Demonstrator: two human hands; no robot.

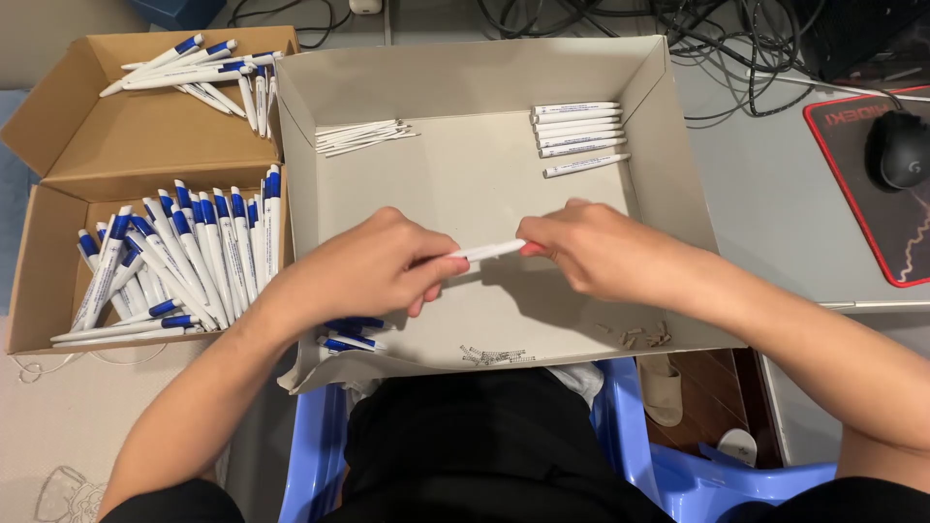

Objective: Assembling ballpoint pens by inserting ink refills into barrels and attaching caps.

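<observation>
Pinching white pen barrel (489, 251) at both ends: left hand (363, 271) fingers closed on its near-left end, right hand (591, 252) fingers closed on its right end. Barrel held level above floor of shallow grey tray (465, 184). Beyond grip, row of white barrels (578, 131) to right, thin white refills (363, 137) to left. Below left hand, blue pen parts (351, 334); small springs (494, 355) near tray's front edge. Far left of grip, cardboard box (58, 194) full of blue-and-white pens (184, 252).
</observation>
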